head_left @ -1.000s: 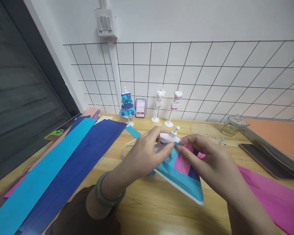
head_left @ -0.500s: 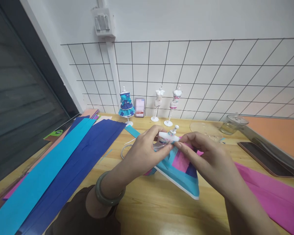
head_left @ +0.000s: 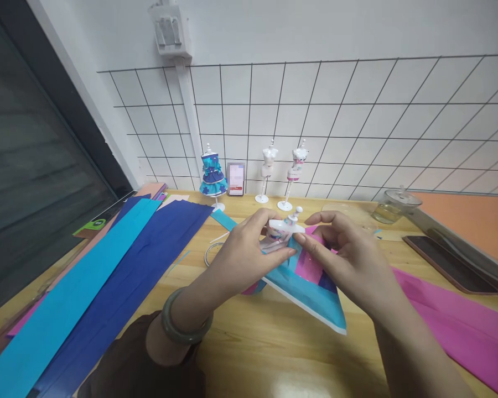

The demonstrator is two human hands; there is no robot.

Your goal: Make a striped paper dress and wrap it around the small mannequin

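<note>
My left hand [head_left: 244, 249] is closed around a small white dress-form mannequin [head_left: 288, 224] with a round knob on its neck. A paper dress [head_left: 311, 296] in light blue, pink and dark blue, edged in white, hangs from it and flares to the lower right. My right hand [head_left: 348, 254] has its thumb on the dress's upper edge beside the mannequin's shoulder. Its index finger is raised apart from the thumb, while other fingers curl over the pink part. The mannequin's lower body is hidden by my left hand and the paper.
Light blue paper [head_left: 74, 293] and dark blue paper [head_left: 124, 287] lie at left, pink paper [head_left: 456, 320] at right. A dressed mannequin [head_left: 213, 176], a propped phone [head_left: 235, 179] and two barer mannequins stand along the wall. A glass teapot [head_left: 392, 207] and dark phone [head_left: 448, 262] are right.
My right index finger has lifted away from the thumb at the dress's edge. The skirt's lower corner has swung slightly right. My left hand keeps its hold.
</note>
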